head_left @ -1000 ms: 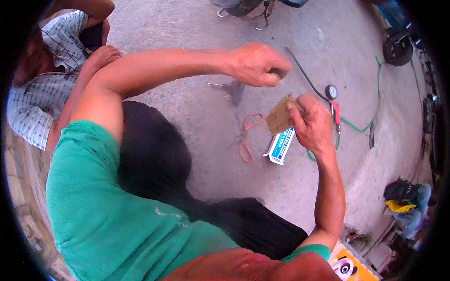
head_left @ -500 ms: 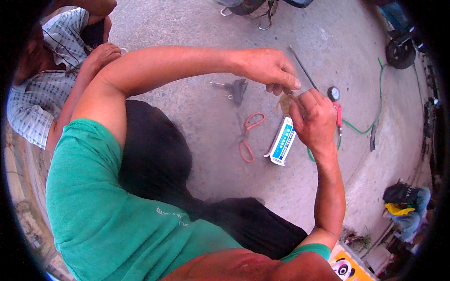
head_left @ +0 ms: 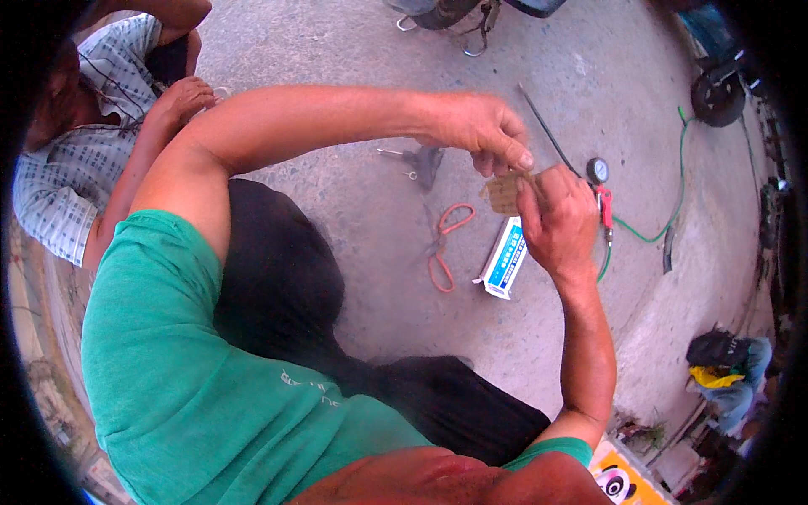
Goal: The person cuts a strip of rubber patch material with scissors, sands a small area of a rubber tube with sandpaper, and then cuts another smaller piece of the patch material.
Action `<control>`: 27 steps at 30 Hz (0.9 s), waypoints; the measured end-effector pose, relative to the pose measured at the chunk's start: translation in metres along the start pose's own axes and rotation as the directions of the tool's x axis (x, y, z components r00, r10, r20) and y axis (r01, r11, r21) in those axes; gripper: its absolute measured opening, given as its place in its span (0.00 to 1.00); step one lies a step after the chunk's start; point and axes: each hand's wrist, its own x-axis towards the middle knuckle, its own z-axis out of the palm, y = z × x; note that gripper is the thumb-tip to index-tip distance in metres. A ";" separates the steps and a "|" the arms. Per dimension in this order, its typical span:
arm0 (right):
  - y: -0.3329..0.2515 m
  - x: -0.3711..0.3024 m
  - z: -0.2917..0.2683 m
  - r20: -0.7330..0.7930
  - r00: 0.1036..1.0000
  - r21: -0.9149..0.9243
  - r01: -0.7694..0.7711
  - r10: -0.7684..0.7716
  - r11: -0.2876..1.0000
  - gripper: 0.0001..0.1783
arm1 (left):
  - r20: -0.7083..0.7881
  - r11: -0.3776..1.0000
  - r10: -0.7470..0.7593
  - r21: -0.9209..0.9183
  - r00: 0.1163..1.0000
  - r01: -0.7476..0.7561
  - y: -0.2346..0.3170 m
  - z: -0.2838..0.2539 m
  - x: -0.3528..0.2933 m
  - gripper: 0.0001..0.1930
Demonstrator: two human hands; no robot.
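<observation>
A small, flat, yellowish-brown piece [head_left: 505, 195], thin like a film or patch, hangs between my two hands above the ground. My right hand [head_left: 560, 215] pinches it between thumb and curled fingers. Reaching in from the left, my left hand [head_left: 488, 135] has its thumb and fingers drawn together at the piece's upper edge; what its fingertips hold is too small to make out. Below the hands lies a narrow white and blue carton [head_left: 505, 261] on the concrete, one end flap raised.
Around lie a reddish cord loop [head_left: 442, 244], a dark pouch with keys [head_left: 425, 164], a black rod [head_left: 543, 122] and a red-handled pressure gauge [head_left: 599, 171] on a green hose [head_left: 652, 236]. A person in a checked shirt [head_left: 63, 181] sits at left. A wheel [head_left: 718, 94] stands far right.
The brownish piece shows more of its flat face than before, below my left fingers. My right hand has turned slightly; both hands stay close together.
</observation>
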 end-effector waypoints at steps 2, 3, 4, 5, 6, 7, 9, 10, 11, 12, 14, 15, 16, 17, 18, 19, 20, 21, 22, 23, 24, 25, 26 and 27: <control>0.000 -0.002 0.001 -0.012 1.000 0.004 0.004 -0.004 1.000 0.12 | 0.007 0.999 -0.009 -0.042 1.000 0.009 -0.003 0.000 -0.001 0.20; 0.000 -0.002 0.002 -0.026 1.000 0.010 0.010 -0.010 1.000 0.11 | 0.009 0.998 -0.013 -0.064 1.000 0.014 -0.003 0.000 -0.002 0.19; 0.000 -0.001 0.003 -0.039 0.999 0.016 0.017 -0.016 1.000 0.11 | 0.003 0.998 -0.017 -0.055 1.000 0.018 -0.003 -0.001 -0.002 0.19; 0.000 -0.002 0.004 -0.052 0.998 0.020 0.021 -0.020 1.000 0.11 | 0.000 0.999 -0.020 -0.048 1.000 0.020 -0.001 0.000 -0.003 0.19; 0.000 -0.002 0.004 -0.051 0.999 0.024 0.016 -0.015 1.000 0.11 | -0.004 0.999 -0.023 -0.040 1.000 0.023 0.001 0.001 -0.003 0.19; 0.001 -0.003 0.005 -0.050 0.999 0.027 0.012 -0.010 1.000 0.11 | -0.016 1.000 -0.020 0.002 1.000 0.020 0.003 0.002 -0.004 0.19; 0.002 -0.003 0.007 -0.056 0.998 0.031 0.010 -0.008 0.999 0.11 | -0.041 0.996 -0.010 0.087 0.999 0.014 0.007 0.004 -0.005 0.18; 0.002 -0.004 0.008 -0.063 0.998 0.030 0.012 -0.011 0.999 0.10 | -0.067 0.990 0.007 0.141 0.998 0.002 0.009 0.006 -0.006 0.18; 0.003 -0.004 0.009 -0.070 0.997 0.029 0.015 -0.013 0.999 0.10 | -0.092 0.981 0.026 0.195 0.995 -0.007 0.011 0.009 -0.006 0.17; 0.003 -0.005 0.010 -0.061 0.998 0.009 0.006 -0.005 1.000 0.10 | -0.115 0.968 0.046 0.249 0.992 -0.016 0.013 0.012 -0.006 0.16; 0.004 -0.005 0.012 -0.047 0.999 -0.029 -0.006 0.005 1.000 0.10 | -0.130 0.904 0.067 0.427 0.989 -0.006 0.016 0.015 -0.007 0.15; 0.004 -0.004 0.013 -0.042 0.999 -0.036 -0.003 0.001 0.999 0.10 | -0.139 0.858 0.079 0.513 0.987 0.003 0.018 0.015 -0.007 0.14; 0.004 -0.005 0.015 -0.037 0.999 -0.043 0.000 -0.001 0.999 0.10 | -0.148 0.830 0.078 0.557 0.986 0.018 0.018 0.015 -0.007 0.14; 0.003 -0.005 0.017 -0.031 1.000 -0.051 0.001 -0.003 0.999 0.10 | -0.156 0.800 0.076 0.599 0.985 0.033 0.016 0.016 -0.008 0.13; 0.002 -0.005 0.017 -0.038 0.999 -0.049 -0.002 0.000 0.999 0.10 | -0.165 0.768 0.075 0.639 0.984 0.049 0.013 0.016 -0.007 0.13; 0.001 -0.003 0.017 -0.047 0.999 -0.044 -0.006 0.004 0.999 0.10 | -0.172 0.762 0.108 0.647 0.979 0.030 0.010 0.015 -0.007 0.14; 0.001 -0.003 0.018 -0.053 0.998 -0.038 -0.015 0.013 0.999 0.10 | -0.175 0.758 0.137 0.652 0.975 0.010 0.007 0.016 -0.008 0.14; 0.001 -0.003 0.018 -0.060 0.998 -0.031 -0.023 0.021 0.999 0.10 | -0.178 0.753 0.166 0.658 0.970 -0.008 0.005 0.016 -0.008 0.15; 0.001 -0.002 0.017 -0.046 0.999 -0.037 -0.029 0.027 0.999 0.10 | -0.195 0.766 0.168 0.643 0.966 -0.004 0.003 0.016 -0.008 0.15; 0.001 -0.002 0.015 -0.030 0.999 -0.047 -0.039 0.037 0.998 0.10 | -0.206 0.780 0.172 0.625 0.963 -0.006 0.003 0.017 -0.007 0.15; 0.001 -0.001 0.014 -0.014 0.999 -0.057 -0.048 0.048 0.997 0.09 | -0.219 0.794 0.175 0.608 0.960 -0.006 0.003 0.019 -0.007 0.14; 0.001 -0.001 0.014 0.003 0.998 -0.054 -0.062 0.063 0.997 0.10 | -0.206 0.770 0.174 0.638 0.963 -0.002 0.004 0.019 -0.007 0.14; 0.000 -0.001 0.015 0.019 0.997 -0.052 -0.079 0.080 0.996 0.10 | -0.191 0.744 0.172 0.669 0.966 0.000 0.004 0.020 -0.005 0.13; -0.001 -0.001 0.017 0.035 0.995 -0.049 -0.096 0.097 0.994 0.10 | -0.176 0.716 0.170 0.698 0.970 0.002 0.004 0.021 -0.005 0.13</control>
